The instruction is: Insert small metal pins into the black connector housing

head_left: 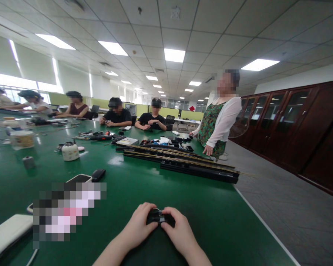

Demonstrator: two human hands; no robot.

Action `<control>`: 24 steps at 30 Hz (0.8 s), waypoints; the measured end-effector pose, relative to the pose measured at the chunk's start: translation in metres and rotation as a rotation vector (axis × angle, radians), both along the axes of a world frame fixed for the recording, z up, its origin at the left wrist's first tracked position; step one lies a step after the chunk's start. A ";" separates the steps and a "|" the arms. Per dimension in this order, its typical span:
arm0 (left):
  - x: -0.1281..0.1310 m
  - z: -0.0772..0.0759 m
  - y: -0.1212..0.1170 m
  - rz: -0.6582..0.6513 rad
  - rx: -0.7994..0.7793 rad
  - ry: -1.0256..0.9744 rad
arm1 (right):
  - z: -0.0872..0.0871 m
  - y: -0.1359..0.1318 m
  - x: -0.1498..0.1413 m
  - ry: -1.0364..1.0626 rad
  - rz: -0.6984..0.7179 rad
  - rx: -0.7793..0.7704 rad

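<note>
"What is in the grip?"
"Your left hand [141, 221] and your right hand [178, 222] are both closed on one small black piece with a silvery-grey middle [161, 218]. Thumbs are on the near side, fingers curled round the far side, with only the gap the piece itself takes up. Your fingers cover its ends, so I cannot tell its full shape."

"Where is it, exactly?"
"In front of you, low in the view, between your fingertips and over the glossy green tabletop [211, 210]. Whether it touches the surface, I cannot tell."

"What lies around your hands?"
"To your left, a flat white slab-like object [9, 232] at the table's edge, and past it a small rounded black object [98, 175]. Farther out on that side stand a short grey cylinder [29, 162] and a squat white jar [70, 152]. Ahead of you, well apart from your hands, lie long black bars [201, 175] with thin brass-coloured rods [183, 159] along them."

"Anyone close to those?"
"A standing person in a white cardigan and green patterned top [216, 114], at the table's right edge, one hand lowered near the bars. Contact there is unclear to you and me. Across the table, two people in black shirts sit side by side."
</note>
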State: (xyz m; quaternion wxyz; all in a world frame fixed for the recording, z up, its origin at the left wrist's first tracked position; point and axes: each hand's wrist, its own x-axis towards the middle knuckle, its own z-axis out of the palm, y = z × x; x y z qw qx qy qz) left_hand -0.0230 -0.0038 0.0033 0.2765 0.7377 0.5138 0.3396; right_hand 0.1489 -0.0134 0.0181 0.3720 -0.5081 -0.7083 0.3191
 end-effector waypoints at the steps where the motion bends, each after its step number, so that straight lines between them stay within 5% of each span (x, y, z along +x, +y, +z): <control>1: 0.000 0.001 0.000 -0.002 0.001 0.023 | 0.000 0.000 0.000 -0.005 0.000 0.002; 24: -0.002 -0.008 0.006 0.033 -0.013 -0.007 | -0.005 0.002 0.001 -0.136 -0.106 -0.015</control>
